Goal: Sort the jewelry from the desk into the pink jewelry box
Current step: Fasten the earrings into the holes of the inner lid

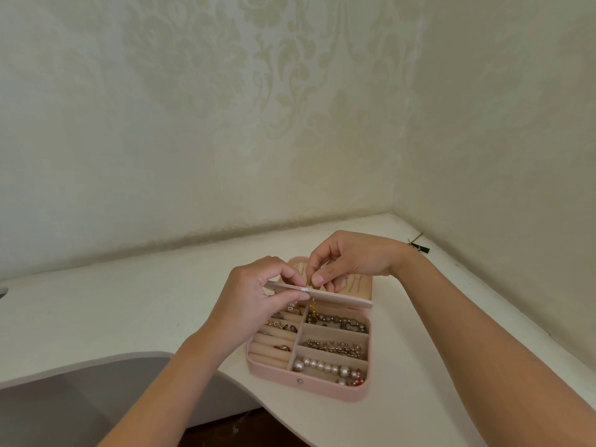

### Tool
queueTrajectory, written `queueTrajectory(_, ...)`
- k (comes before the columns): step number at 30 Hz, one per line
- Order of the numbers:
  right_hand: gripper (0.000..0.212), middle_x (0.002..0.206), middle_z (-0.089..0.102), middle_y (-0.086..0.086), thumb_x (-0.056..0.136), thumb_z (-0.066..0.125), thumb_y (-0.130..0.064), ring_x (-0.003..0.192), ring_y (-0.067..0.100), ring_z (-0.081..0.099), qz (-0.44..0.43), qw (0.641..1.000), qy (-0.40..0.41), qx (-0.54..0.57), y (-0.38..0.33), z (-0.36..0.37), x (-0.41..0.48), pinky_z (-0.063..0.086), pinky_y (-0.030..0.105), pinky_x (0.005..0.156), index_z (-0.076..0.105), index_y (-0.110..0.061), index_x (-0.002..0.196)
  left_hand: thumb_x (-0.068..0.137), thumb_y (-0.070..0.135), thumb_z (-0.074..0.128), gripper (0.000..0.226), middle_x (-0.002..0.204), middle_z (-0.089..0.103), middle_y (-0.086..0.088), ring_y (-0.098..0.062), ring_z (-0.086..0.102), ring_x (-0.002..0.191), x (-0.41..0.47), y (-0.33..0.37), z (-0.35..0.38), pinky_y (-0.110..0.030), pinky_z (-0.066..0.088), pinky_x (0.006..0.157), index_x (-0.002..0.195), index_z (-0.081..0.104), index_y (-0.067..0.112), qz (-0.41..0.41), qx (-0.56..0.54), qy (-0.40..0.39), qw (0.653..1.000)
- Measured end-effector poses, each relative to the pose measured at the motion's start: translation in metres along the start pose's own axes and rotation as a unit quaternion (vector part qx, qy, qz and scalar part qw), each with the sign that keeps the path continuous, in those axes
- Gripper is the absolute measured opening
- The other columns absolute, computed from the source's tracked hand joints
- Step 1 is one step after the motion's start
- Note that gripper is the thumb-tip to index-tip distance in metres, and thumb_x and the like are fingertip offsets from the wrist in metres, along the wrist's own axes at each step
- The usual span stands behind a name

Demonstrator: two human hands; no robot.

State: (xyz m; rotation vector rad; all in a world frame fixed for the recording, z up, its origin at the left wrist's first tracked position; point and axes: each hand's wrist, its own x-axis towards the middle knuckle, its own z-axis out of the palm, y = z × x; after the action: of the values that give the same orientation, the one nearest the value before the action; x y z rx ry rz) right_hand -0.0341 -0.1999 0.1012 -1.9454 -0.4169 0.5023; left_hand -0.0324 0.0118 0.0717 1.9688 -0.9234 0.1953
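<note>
Soft, even light fills the scene, moderately bright, with a cool pale wash on the far wall (96, 124) at left that turns warmer yellow toward the right corner. There is no hard glare. The desk (129, 311) carries only faint, diffuse shadows, darkest in the band where it meets the wall. Wide-angle bending curves the desk's far edge and stretches the near forearms (467, 350), which look slightly soft.

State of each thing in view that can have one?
Box, open.
Flap, lifted; left hand pinches its edge.
Right hand, fingertips pinched at the flap; what they hold is hidden.
Pearls, lying in the front right compartment.
Ring rolls, partly filled.
</note>
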Motion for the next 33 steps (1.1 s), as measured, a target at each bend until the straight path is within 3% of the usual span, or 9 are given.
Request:
queueTrajectory(9,0.014,0.065,0.064,-0.013,0.088,0.060,0.000,0.058,0.001,0.056,0.001,1.000,-0.016,-0.005,-0.004,0.002,0.002,0.046,0.012,0.059,0.067,-0.012,0.085,0.067,0.026,0.080,0.015,0.080,0.066,0.014,-0.009,0.061,0.081,0.001,-0.001,0.000,-0.014,0.041,0.074,0.071,0.068,0.033,-0.003,0.004,0.000,1.000)
queueTrajectory(17,0.011,0.071,0.064,-0.002,0.088,0.061,-0.003,0.063,0.006,0.059,0.020,0.999,-0.031,0.014,0.002,0.003,0.000,0.050,0.016,0.064,0.068,-0.011,0.086,0.067,0.032,0.076,0.010,0.080,0.066,0.014,-0.008,0.060,0.080,-0.007,-0.004,0.004,-0.009,0.040,0.074,0.072,0.068,0.033,0.030,0.003,0.006,1.000)
queueTrajectory(22,0.004,0.069,0.062,-0.006,0.089,0.062,-0.007,0.064,0.005,0.057,0.025,0.998,-0.039,-0.035,-0.005,0.008,-0.003,0.050,0.016,0.065,0.066,-0.007,0.088,0.068,0.037,0.071,0.015,0.085,0.065,0.016,-0.004,0.059,0.083,-0.011,-0.006,0.007,-0.007,0.039,0.075,0.081,0.066,0.032,0.041,0.003,0.005,0.999)
queueTrajectory(26,0.008,0.066,0.060,-0.015,0.090,0.061,-0.008,0.063,0.004,0.054,0.017,0.997,-0.014,-0.079,-0.008,0.015,-0.006,0.048,0.016,0.064,0.064,-0.001,0.093,0.068,0.029,0.077,0.014,0.084,0.065,0.015,-0.004,0.060,0.082,-0.011,-0.007,0.007,-0.006,0.039,0.074,0.077,0.067,0.031,0.040,0.005,0.009,0.999)
queueTrajectory(33,0.018,0.063,0.054,-0.015,0.093,0.057,-0.014,0.063,0.010,0.052,-0.007,0.986,0.024,-0.167,-0.013,0.027,-0.012,0.045,0.019,0.063,0.059,-0.024,0.078,0.067,0.020,0.082,0.019,0.081,0.066,0.014,-0.004,0.059,0.079,-0.009,-0.002,0.004,-0.006,0.038,0.071,0.069,0.064,0.028,0.003,0.011,0.005,1.000)
